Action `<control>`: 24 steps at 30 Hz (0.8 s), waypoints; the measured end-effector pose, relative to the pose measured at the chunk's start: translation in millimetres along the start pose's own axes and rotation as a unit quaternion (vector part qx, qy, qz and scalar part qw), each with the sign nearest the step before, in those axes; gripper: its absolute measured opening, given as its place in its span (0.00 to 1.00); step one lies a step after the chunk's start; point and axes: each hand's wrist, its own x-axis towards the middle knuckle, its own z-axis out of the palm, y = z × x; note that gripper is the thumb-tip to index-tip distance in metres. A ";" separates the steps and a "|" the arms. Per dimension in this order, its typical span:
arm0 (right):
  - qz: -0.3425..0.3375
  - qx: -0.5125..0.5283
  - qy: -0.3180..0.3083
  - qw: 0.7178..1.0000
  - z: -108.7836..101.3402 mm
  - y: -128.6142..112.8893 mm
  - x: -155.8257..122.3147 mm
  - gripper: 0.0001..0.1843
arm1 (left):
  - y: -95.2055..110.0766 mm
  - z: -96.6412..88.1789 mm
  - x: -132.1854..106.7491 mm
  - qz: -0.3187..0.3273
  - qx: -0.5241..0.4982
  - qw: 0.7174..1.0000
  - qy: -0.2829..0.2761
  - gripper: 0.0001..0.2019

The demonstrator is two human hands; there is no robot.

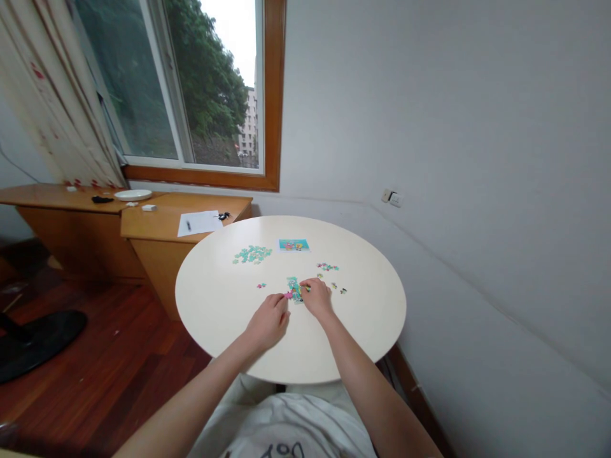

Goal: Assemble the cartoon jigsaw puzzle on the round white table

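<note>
A partly joined jigsaw puzzle (294, 290), mostly turquoise, lies flat on the round white table (329, 343). At its left edge my left hand (270, 321) has its fingers curled, the tips at a pink puzzle piece (289, 295). My right hand (316, 298) reaches over the puzzle's right side, fingers pinched down at a small yellowish puzzle piece (308, 288) that they partly hide. Left of the puzzle lie small pink and teal pieces (261, 285). Beyond the right hand are a row of pink and teal pieces (327, 267) and some dark and yellowish pieces (343, 291).
A heap of turquoise puzzle pieces (252, 254) lies at the table's back left, beside a small colour picture card (294, 245). Left of the table stands a wooden cabinet (191, 254) with a paper sheet (203, 222) and a white plate (133, 194). A wall borders the right.
</note>
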 end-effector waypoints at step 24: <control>-0.014 0.078 0.008 0.997 1.3 6.9 6.5 0.12 | -0.7 -0.4 10.4 -0.024 0.086 0.995 -0.036 0.19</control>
